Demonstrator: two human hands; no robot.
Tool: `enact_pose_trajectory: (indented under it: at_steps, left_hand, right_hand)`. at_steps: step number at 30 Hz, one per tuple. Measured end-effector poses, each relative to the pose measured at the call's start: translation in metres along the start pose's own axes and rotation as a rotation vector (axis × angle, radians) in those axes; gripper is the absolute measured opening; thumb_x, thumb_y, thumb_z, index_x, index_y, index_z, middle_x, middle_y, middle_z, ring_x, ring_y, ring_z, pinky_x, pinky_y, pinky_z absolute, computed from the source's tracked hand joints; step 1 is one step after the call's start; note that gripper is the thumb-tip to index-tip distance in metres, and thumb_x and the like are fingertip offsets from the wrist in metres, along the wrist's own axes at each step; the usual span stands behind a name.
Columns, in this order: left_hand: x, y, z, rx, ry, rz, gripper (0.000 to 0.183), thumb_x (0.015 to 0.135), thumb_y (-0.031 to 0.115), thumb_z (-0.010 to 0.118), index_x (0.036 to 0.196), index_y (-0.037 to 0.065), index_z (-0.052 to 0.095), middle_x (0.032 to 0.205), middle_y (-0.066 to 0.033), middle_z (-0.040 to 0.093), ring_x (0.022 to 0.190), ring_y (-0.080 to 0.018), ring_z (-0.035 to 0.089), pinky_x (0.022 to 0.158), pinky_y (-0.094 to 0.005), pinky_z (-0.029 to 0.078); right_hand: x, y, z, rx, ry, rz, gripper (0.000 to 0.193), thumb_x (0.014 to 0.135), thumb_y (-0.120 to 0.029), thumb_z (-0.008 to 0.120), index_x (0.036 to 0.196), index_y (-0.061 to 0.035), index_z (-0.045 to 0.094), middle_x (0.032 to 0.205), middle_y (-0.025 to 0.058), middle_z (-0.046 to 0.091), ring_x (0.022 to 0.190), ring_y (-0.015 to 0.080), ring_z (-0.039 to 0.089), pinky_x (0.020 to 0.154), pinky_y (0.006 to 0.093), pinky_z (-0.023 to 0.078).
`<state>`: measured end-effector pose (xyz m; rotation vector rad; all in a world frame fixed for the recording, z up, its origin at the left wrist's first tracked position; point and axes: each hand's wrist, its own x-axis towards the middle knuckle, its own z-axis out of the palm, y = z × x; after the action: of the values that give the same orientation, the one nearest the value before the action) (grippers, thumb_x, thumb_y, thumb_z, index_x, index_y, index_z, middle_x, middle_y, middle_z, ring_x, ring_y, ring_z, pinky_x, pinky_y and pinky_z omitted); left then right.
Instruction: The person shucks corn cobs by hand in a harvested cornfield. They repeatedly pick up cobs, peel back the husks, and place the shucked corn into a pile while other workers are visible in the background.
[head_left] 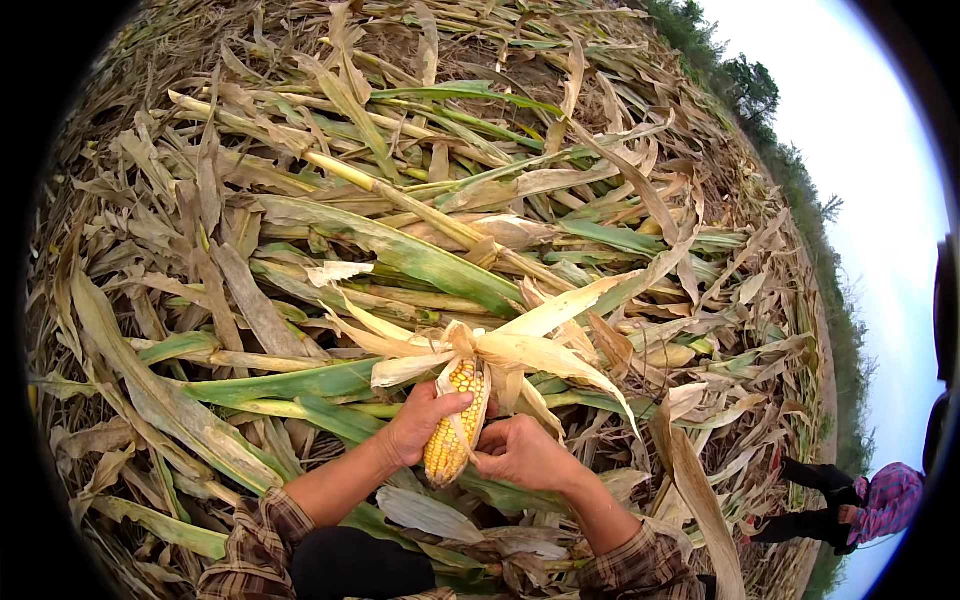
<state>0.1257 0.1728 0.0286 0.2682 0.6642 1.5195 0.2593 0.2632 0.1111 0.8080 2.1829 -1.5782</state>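
A yellow ear of corn [450, 440] lies between my hands, its kernels bare along the side facing up. Pale dry husk leaves [540, 350] are folded back and fan out from its far end. My left hand [418, 425] is closed around the ear's left side, thumb across the kernels. On the right side, my right hand [522, 455] is closed with its fingertips pinching a strip of husk that still runs along the ear. The tips of the right fingers are partly hidden.
Cut corn stalks [400, 200] and dry and green leaves cover the ground all around. One long dry leaf [700, 500] rises beside my right forearm. At the far right stands another person in a checked top [890, 505], with bushes [750, 90] behind along the field's edge.
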Motion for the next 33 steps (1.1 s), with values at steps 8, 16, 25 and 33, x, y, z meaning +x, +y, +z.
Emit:
enact_pose_trajectory:
  at_steps: [8,16,25,33]
  left_hand:
    - [-0.002,-0.001,-0.001,-0.112,0.014,-0.009,0.036,0.084,0.023,0.056,0.108,-0.004,0.053,0.095,-0.0148,0.062,0.083,-0.0214,0.063,0.076,-0.0328,0.053]
    - [-0.004,-0.004,-0.011,-0.389,-0.049,-0.157,0.04,0.085,0.026,0.053,0.113,-0.003,0.05,0.098,-0.0162,0.061,0.085,-0.0241,0.063,0.078,-0.0355,0.053]
    - [-0.003,-0.004,-0.009,-0.17,-0.333,-0.221,0.06,0.079,0.033,0.059,0.124,-0.002,0.04,0.114,-0.0246,0.054,0.105,-0.0354,0.055,0.087,-0.0413,0.047]
    - [-0.001,0.001,-0.008,-0.31,0.002,0.101,0.051,0.081,0.027,0.059,0.12,-0.002,0.043,0.108,-0.0195,0.057,0.099,-0.03,0.057,0.09,-0.0425,0.045]
  right_hand:
    - [0.001,-0.013,-0.001,0.087,-0.041,0.041,0.02,0.081,-0.014,0.063,0.084,0.0054,0.062,0.07,0.0056,0.062,0.061,0.009,0.058,0.056,0.0232,0.047]
    - [0.005,-0.003,-0.003,0.235,-0.08,0.047,0.009,0.079,-0.006,0.061,0.076,0.0022,0.06,0.061,0.0026,0.057,0.051,0.008,0.055,0.046,0.0214,0.045]
    - [0.052,-0.018,-0.082,1.223,0.517,-0.16,0.008,0.08,-0.013,0.054,0.074,-0.0078,0.05,0.064,0.0041,0.053,0.054,0.013,0.046,0.052,0.0264,0.039]
    - [0.027,-0.008,-0.045,0.809,0.647,-0.225,0.04,0.088,-0.018,0.05,0.122,0.0023,0.041,0.106,0.017,0.057,0.094,0.0242,0.059,0.08,0.0342,0.049]
